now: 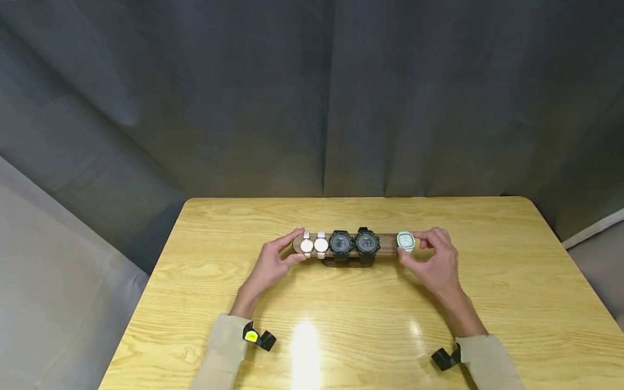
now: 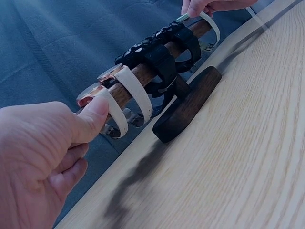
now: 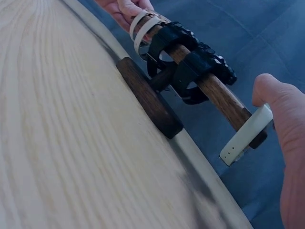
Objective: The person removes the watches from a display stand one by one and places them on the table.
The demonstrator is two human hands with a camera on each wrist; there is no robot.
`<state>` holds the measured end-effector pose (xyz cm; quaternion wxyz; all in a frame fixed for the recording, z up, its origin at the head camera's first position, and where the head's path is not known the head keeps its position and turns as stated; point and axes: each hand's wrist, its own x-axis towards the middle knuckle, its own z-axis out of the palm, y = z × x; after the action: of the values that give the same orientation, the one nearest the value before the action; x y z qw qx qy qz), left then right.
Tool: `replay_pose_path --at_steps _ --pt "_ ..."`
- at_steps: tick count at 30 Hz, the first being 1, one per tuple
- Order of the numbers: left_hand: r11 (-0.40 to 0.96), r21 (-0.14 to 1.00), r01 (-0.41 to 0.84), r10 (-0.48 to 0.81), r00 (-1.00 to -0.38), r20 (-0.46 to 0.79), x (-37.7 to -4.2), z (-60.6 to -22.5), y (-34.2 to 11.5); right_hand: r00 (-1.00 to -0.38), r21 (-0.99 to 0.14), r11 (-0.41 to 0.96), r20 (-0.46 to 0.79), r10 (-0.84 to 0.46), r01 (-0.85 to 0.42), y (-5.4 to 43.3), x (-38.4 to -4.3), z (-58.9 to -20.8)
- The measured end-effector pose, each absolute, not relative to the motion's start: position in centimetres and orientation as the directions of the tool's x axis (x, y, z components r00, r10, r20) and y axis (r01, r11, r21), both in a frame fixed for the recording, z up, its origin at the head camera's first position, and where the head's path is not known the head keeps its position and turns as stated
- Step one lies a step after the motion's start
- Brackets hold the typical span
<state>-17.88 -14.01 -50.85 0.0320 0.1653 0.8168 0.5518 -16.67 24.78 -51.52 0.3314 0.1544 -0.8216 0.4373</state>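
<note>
Watch stand (image 2: 199, 100) is on the counter (image 1: 507, 281), about midway between left and right edges, closer to the far edge, bar roughly parallel to it. My left fingers (image 2: 93, 119) pinch the bar's left end at the outer white-strapped watch (image 1: 306, 246); can't tell if they bear on strap or wood. My right fingers (image 3: 279, 95) pinch the mint square watch (image 1: 405, 240) at the bar's right end; its strap hangs there, can't see whether it's buckled. Main risk: pull outward and mint could slip off the end and drop, loose loop plus open bar tip being the cause. Second: foot's short versus the bar, so uneven push from my two sides could tip or twist the stand. Clumsy left grip might also shove the outer white into the inner white watch (image 1: 321, 245). Sliding mint inward, I'd have bare wood, then the right black watch (image 1: 366, 244) blocking; left black watch (image 1: 340, 243) sits beside that. Dark curtain (image 1: 253, 108) hangs behind the far edge.
</note>
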Motion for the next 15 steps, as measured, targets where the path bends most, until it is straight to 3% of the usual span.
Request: replay_pose_path --at_steps 15 --pt "0.296 0.919 0.262 0.311 -0.936 0.166 -17.9 -51.2 -14.0 -0.725 -0.608 0.602 0.685 0.069 -0.517 26.8 -17.0 -51.1"
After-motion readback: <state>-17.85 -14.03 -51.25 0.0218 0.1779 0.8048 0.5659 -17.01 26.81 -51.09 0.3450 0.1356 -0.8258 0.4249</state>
